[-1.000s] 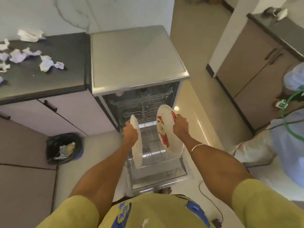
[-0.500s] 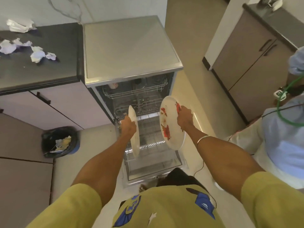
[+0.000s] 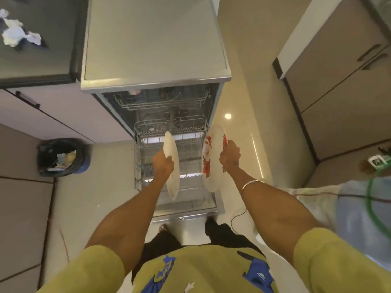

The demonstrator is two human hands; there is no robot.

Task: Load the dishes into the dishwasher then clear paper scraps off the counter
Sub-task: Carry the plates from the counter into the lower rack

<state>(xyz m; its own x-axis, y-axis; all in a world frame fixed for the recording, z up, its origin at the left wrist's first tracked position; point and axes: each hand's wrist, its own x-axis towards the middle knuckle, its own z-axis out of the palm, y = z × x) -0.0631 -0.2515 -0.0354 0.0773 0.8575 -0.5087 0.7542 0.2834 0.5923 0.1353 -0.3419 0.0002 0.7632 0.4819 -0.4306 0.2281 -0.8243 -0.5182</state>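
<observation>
Head view, looking down: the left hand has its fingers curled round the rim of a clean white plate, holding it on edge so that only the thin side and a sliver of the face show. To the right of those fingers, with a gap between, the right hand grips the rim of a second plate, the sauce-stained plate, whose face is smeared red (the smears run down its middle and along the edge by the thumb). A thin bangle circles the right wrist.

Below and just beyond both sets of fingers lies the pulled-out lower rack of the open dishwasher; both plates hang above it, neither one touching the wires as far as can be told. Farther past the fingers, inside the machine, sits the upper rack with some small item in it, too dim to name.

Well to the left of the left hand, a dark bin stands on the floor with scraps inside. Far up and left of the fingers, crumpled paper scraps lie on the dark counter. Off to the right of the right hand stand cabinet doors with dark handles.
</observation>
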